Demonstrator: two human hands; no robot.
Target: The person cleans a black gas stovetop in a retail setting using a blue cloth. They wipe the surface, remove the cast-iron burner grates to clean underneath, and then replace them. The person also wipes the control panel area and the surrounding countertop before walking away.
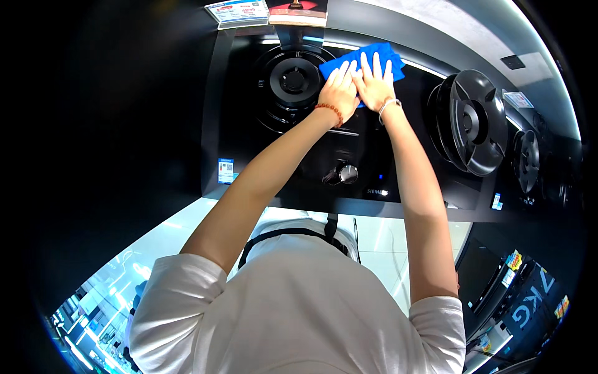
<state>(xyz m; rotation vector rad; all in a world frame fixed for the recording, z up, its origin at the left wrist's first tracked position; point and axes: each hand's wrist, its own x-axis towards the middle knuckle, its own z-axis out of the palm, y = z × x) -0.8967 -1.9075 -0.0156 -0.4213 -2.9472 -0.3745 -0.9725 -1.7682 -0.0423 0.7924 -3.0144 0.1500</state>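
A folded blue cloth (385, 52) lies on the black glass top of a Siemens gas hob (299, 149), toward its back edge. My left hand (339, 91), with a brown bead bracelet at the wrist, rests flat on the cloth's left part. Beside it, nearly touching, my right hand (375, 84) presses on the cloth with fingers spread; a silver bangle circles that wrist. Left of the cloth is a round black burner (294, 80). A chrome-topped control knob (348, 174) sits nearer to me.
Right of my arms, a black pan support (481, 122) stands tilted on edge at the right burner. Another hob with a similar ring (527, 161) lies farther right. A price sign (238, 12) in a clear holder stands behind the hob. A sticker (225, 171) marks its left front corner.
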